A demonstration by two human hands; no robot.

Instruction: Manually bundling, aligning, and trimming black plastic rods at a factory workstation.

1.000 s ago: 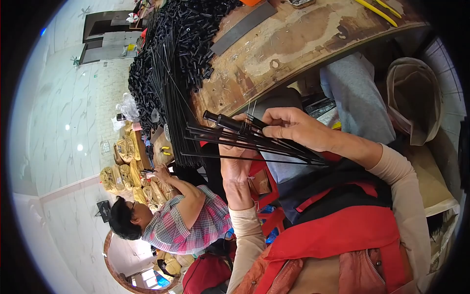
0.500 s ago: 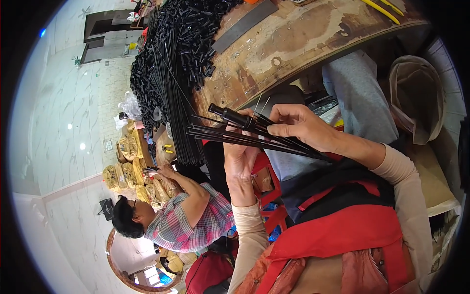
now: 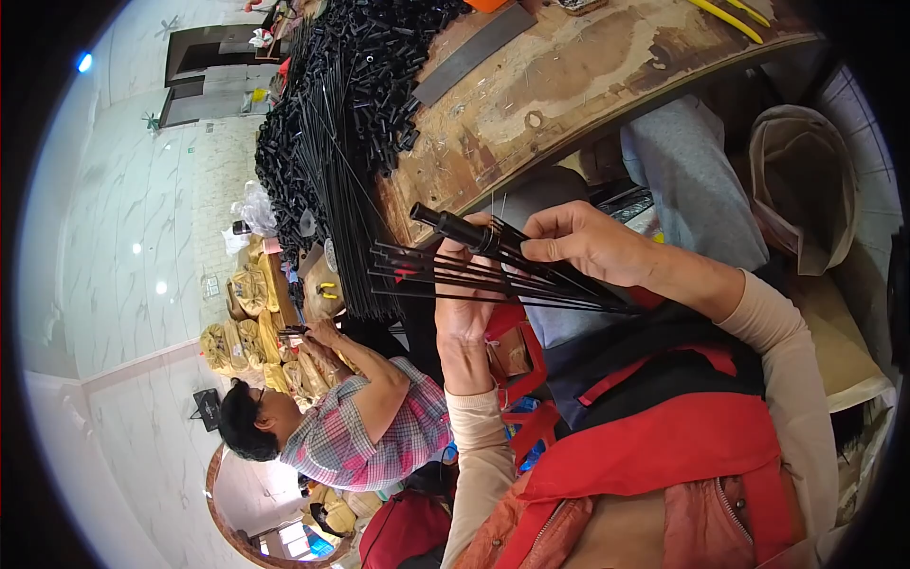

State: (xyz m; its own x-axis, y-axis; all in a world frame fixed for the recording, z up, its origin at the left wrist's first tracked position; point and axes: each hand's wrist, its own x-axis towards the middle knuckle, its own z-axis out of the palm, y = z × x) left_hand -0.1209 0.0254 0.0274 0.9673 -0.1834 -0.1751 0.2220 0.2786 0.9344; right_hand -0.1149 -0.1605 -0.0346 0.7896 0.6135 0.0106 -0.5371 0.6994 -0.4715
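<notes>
My left hand [image 3: 463,302] is closed round a black umbrella runner [image 3: 460,228], a short tube with a wider collar, held above my lap. Thin black umbrella ribs [image 3: 445,279] spread from the collar, crossing in front of my left hand and reaching toward my lap. Thumb and forefinger of my right hand [image 3: 578,245] pinch beside the collar, among the rib ends. Fine pale wire ends stick up from the collar. Just what lies between the right fingertips is too small to make out.
A wooden table [image 3: 569,71] stands ahead, with a heap of black tubes [image 3: 355,66], a bundle of long black ribs [image 3: 332,180], a flat metal bar [image 3: 474,55] and yellow-handled pliers [image 3: 730,19]. At left another person [image 3: 360,417] works. A fabric bin [image 3: 806,180] stands right.
The runner has shifted slightly right and tilted a little. The ribs are fanned wider and hang lower in front of my left hand. My right hand stays at the collar.
</notes>
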